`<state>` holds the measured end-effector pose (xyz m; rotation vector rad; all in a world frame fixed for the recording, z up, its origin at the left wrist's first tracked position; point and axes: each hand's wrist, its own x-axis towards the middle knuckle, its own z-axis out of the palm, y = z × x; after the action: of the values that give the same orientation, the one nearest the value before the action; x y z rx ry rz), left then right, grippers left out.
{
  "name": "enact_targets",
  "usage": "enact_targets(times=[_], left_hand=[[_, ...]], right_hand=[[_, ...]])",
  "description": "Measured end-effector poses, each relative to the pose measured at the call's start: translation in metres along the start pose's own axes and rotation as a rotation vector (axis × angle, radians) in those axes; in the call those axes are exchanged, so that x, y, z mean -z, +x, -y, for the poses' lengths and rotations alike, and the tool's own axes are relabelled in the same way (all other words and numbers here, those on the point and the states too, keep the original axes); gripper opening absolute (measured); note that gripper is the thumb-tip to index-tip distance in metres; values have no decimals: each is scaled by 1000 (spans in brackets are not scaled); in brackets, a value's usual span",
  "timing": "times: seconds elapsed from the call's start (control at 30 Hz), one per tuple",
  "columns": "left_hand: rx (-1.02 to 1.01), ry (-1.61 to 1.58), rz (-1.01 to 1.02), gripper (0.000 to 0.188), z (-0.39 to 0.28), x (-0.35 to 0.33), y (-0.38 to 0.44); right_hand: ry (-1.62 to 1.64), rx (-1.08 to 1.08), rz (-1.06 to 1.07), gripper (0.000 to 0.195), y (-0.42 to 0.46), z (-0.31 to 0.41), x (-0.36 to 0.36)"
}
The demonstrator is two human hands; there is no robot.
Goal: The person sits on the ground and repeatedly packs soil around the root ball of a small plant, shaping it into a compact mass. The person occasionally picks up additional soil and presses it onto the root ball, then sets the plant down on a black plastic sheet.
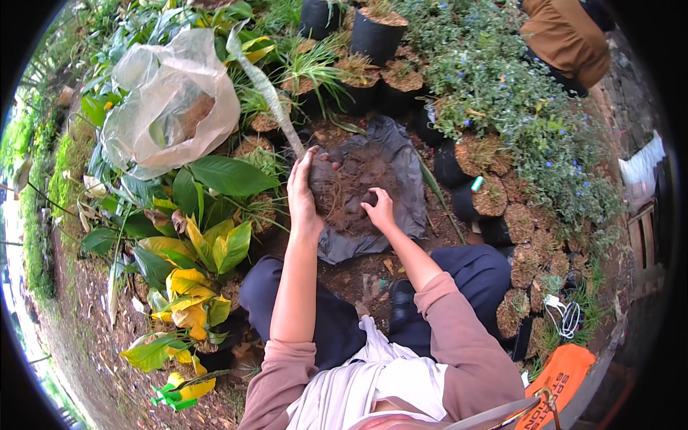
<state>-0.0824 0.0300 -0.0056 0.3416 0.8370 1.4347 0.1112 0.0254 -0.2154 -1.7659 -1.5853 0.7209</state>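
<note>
My left hand [305, 196] is cupped around the side of a dark, fibrous root ball [333, 199], at the base of a long mottled snake plant leaf [269, 97]. This leaf leans up and to the left. Thumb and fingers of my right hand [380, 208] pinch a dark clump of soil [370, 199] at the root ball's near right side. Loose brown soil and root fibres [371, 161] are heaped beyond and between the hands. Beneath everything a crumpled black plastic sheet or bag [411, 209] is spread on the ground.
A clear plastic bag [215, 129] holding brown material rests among leafy plants at left. Black potted plants [379, 35] stand beyond and right. A green-and-yellow spray head [180, 392] lies lower left, an orange pouch [564, 365] lower right. Another person's knee [564, 40] shows upper right.
</note>
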Motion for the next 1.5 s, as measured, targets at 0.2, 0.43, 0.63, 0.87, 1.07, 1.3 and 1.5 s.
enact_targets(times=[0.2,0.43,0.63,0.87,1.07,1.3,1.5], left_hand=[[-54,-64,67,48,9,-9,5],[-29,-29,95,40,23,-31,4],[-37,17,144,35,37,-35,-5],[-87,68,114,35,51,-38,-12],[-143,61,79,36,65,-31,-13],[-144,60,109,46,70,-36,-14],[-171,121,197,43,70,-37,-20]], right_hand=[[677,-202,538,43,79,57,85],[1361,-330,638,41,52,139,203],[1658,-407,508,44,17,131,192],[752,209,-111,32,0,170,160],[207,723,-28,44,-25,187,130],[395,573,15,48,-24,178,130],[322,660,-66,53,-36,173,130]])
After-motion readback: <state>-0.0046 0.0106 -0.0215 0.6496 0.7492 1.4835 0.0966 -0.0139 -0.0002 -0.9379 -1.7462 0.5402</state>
